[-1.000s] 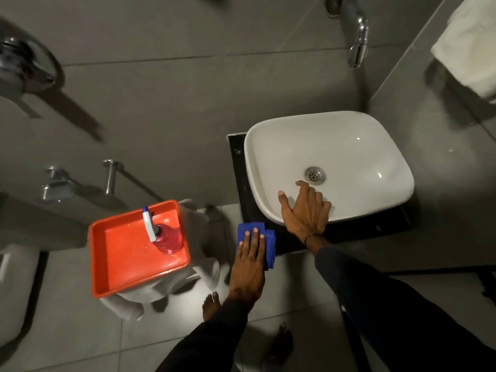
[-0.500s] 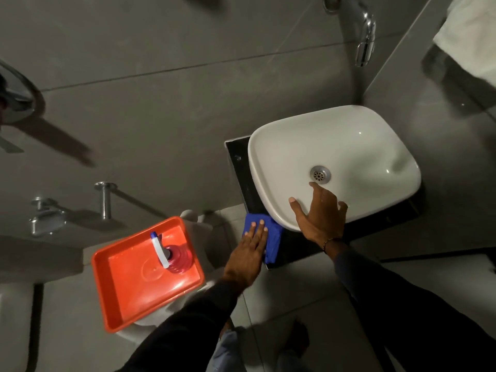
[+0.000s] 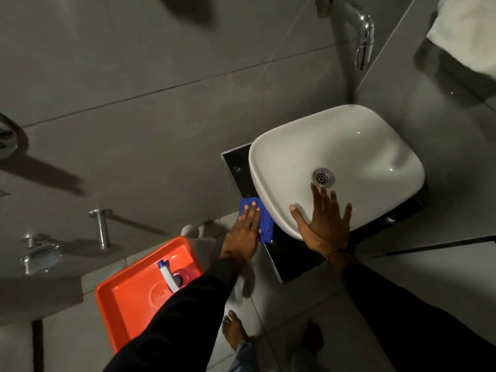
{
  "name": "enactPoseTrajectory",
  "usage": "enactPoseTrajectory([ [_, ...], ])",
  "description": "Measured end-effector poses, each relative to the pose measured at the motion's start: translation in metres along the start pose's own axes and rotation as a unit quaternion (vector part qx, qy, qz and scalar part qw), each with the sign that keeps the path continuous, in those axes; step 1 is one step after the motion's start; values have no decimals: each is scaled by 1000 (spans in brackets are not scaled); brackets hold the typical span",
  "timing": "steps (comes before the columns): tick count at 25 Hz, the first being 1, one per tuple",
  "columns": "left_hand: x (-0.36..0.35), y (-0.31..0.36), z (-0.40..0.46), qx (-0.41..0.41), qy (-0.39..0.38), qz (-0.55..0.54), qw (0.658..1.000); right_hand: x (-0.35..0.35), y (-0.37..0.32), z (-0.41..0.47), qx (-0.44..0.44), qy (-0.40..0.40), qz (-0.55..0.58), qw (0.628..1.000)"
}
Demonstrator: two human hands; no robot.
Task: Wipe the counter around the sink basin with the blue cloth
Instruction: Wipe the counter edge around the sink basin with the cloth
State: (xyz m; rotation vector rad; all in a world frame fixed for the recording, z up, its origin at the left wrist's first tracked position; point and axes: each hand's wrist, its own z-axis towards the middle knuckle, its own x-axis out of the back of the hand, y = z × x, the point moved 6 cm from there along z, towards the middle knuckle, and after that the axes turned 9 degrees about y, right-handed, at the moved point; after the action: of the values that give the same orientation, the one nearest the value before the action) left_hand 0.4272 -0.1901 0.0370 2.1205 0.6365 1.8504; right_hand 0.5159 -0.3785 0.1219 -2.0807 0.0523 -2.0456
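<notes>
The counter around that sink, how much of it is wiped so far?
Done: impossible to tell; the black counter shows no clear wiped patch. In hand: the left hand presses the blue cloth flat on the counter's left strip, while the right hand rests on the basin. Left: likely the front edge and right side.

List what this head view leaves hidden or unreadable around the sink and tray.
- Counter behind and right of the basin: the basin covers it.
- Blue cloth: left hand covers part of it.
- Spray bottle in the orange tray: the left sleeve hides its body; label unreadable.
- White towel: cut off by the right edge.
</notes>
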Motion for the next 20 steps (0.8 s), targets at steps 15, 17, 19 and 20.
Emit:
enactPoseTrajectory([
  [15,66,-68,139,7,-7,44,999,5,-6,-3,15,0,-39,999],
  [17,49,-53,107,-7,-16,11,1000,6,-6,-4,11,-3,-35,999],
  [19,37,-40,80,-30,-31,9,999,7,-7,-2,10,-3,-21,1000],
  [20,37,-39,76,-35,-32,5,999,7,-7,-3,10,-1,-15,1000],
])
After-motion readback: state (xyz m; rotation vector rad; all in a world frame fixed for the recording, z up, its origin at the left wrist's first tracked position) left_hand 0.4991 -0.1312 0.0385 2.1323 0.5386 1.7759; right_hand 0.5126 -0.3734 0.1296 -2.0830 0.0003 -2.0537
